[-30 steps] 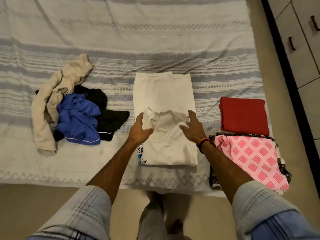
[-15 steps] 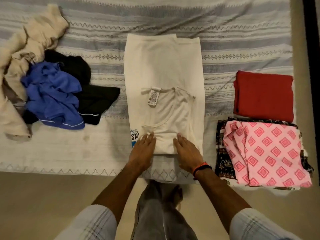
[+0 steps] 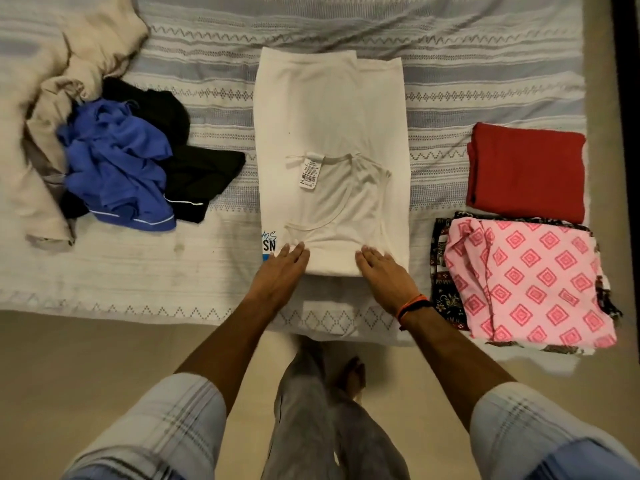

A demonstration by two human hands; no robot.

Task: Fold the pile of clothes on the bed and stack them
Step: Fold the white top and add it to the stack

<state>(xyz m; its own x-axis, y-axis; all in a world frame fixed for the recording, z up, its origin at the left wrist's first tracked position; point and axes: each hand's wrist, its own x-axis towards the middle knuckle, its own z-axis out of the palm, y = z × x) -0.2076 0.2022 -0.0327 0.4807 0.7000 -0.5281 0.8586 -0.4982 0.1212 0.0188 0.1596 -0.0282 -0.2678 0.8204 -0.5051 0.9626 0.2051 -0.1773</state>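
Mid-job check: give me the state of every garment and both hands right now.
white T-shirt: flat, partly folded, collar end turned over
left hand: open, pressing near fold
right hand: open, pressing near fold
red garment: folded
pink patterned garment: folded, atop a stack
blue garment: crumpled, unfolded
black garment: crumpled
beige garment: crumpled

Both arms reach forward; left hand [image 3: 281,271] and right hand [image 3: 384,277] lie flat, fingers straight

Dim, warm indoor light, soft picture.
Faint shadows only; slight blur throughout, wide-angle bending toward 3 and 9 o'clock edges.
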